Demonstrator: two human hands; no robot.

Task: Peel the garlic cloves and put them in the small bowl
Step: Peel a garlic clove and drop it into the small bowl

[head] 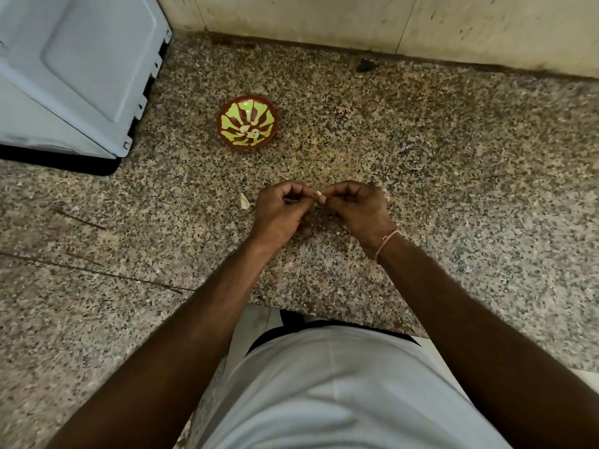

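A small red-brown bowl [248, 125] with a green petal pattern sits on the speckled granite counter [421, 176], with a few pale peeled garlic cloves [250, 131] inside. Nearer to me, my left hand [281, 212] and my right hand [356, 209] meet fingertip to fingertip and pinch one small pale garlic clove [319, 195] between them. Both hands have curled fingers, and most of the clove is hidden by them. The hands hover about a hand's length in front of the bowl, slightly to its right.
A scrap of garlic skin [244, 201] lies on the counter just left of my left hand. A pale blue appliance [77, 69] fills the back left. A tiled wall [356, 21] runs along the back, with a dark lump [365, 65] at its foot. The counter's front edge [324, 315] is at my waist.
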